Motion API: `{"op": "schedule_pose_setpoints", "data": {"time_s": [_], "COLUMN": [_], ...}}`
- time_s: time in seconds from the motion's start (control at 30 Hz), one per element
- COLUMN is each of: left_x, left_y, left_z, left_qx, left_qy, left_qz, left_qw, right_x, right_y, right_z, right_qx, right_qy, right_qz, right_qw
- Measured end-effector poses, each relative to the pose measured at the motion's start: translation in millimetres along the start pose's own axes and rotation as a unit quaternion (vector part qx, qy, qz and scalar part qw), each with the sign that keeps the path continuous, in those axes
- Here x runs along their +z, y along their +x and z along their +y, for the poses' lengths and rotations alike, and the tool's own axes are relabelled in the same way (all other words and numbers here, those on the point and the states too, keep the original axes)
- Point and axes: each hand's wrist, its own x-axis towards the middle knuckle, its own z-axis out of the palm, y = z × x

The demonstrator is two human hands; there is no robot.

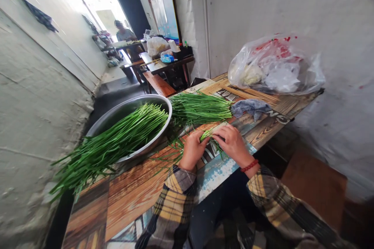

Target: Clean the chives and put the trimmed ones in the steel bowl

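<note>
My left hand (pixel 193 148) is closed round a small bunch of garlic chives (pixel 205 135), whose pale ends stick out toward the right. Fingers pinched, my right hand (pixel 230 142) is at those pale ends; a few thin green bits hang below it. Just beyond both hands lies a larger pile of garlic chives (pixel 201 107) on the patterned wooden table (pixel 137 186). To the left, a big metal basin (pixel 125 105) holds many more chives (pixel 125 136), their leaves drooping over its near rim. Loose green leaves are scattered by my left hand.
A grey cloth (pixel 251 107) lies right of the pile, near some wooden sticks (pixel 248 93). Behind them sits a clear plastic bag (pixel 277 64) against the wall. Farther back are another table (pixel 163 66) with bags and a seated person (pixel 124 33) near the bright doorway.
</note>
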Motion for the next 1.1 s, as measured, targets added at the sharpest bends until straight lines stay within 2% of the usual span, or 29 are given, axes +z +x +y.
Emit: {"op": "schedule_pose_setpoints", "data": {"time_s": [0.07, 0.13, 0.2, 0.3, 0.4, 0.53, 0.6, 0.63, 0.7, 0.77, 0.83, 0.93, 1.1], "left_x": [-1.1, -1.3, -0.7, 0.7, 1.2, 0.1, -1.3, -2.1, -3.1, -3.2, -2.3, -0.5, -0.8], "left_y": [0.0, 0.1, 0.2, -0.3, -1.7, -3.2, -2.9, -2.5, -1.5, -0.7, -0.4, -1.0, -3.8], "left_z": [2.1, 3.9, 5.1, 6.4, 8.7, 9.8, 8.2, 7.1, 4.9, 3.4, 2.8, 2.6, 5.3], "left_qx": [-0.002, 0.003, 0.013, 0.017, 0.022, 0.026, 0.017, 0.01, 0.0, -0.003, -0.001, 0.006, 0.039], "left_qy": [0.018, 0.025, 0.024, 0.018, 0.022, 0.041, 0.035, 0.025, -0.002, -0.027, -0.041, -0.043, 0.001], "left_qz": [-0.002, -0.008, -0.012, -0.011, -0.011, -0.013, -0.008, -0.005, 0.002, 0.005, 0.002, -0.001, -0.021], "left_qw": [1.0, 1.0, 1.0, 1.0, 0.999, 0.999, 0.999, 1.0, 1.0, 1.0, 0.999, 0.999, 0.999], "right_x": [9.5, 18.2, 25.0, 31.3, 34.5, 30.8, 22.6, 17.1, 5.5, -3.4, -6.3, 0.2, 12.9], "right_y": [-2.7, -5.3, -6.7, -5.5, -2.5, 1.0, 2.3, 2.7, 2.8, 2.0, 0.8, -0.6, -0.6], "right_z": [0.5, 2.9, 3.5, -1.4, -7.3, -2.9, 4.1, 7.6, 12.4, 12.5, 8.4, -0.4, -7.8], "right_qx": [0.036, 0.101, 0.18, 0.27, 0.302, 0.319, 0.317, 0.311, 0.291, 0.256, 0.219, 0.178, 0.174], "right_qy": [0.064, 0.162, 0.272, 0.407, 0.47, 0.493, 0.479, 0.46, 0.392, 0.318, 0.278, 0.261, 0.271], "right_qz": [0.035, 0.069, 0.089, 0.108, 0.125, 0.172, 0.203, 0.214, 0.211, 0.168, 0.113, 0.07, 0.076], "right_qw": [0.997, 0.979, 0.941, 0.866, 0.82, 0.791, 0.793, 0.804, 0.847, 0.897, 0.929, 0.946, 0.944]}}
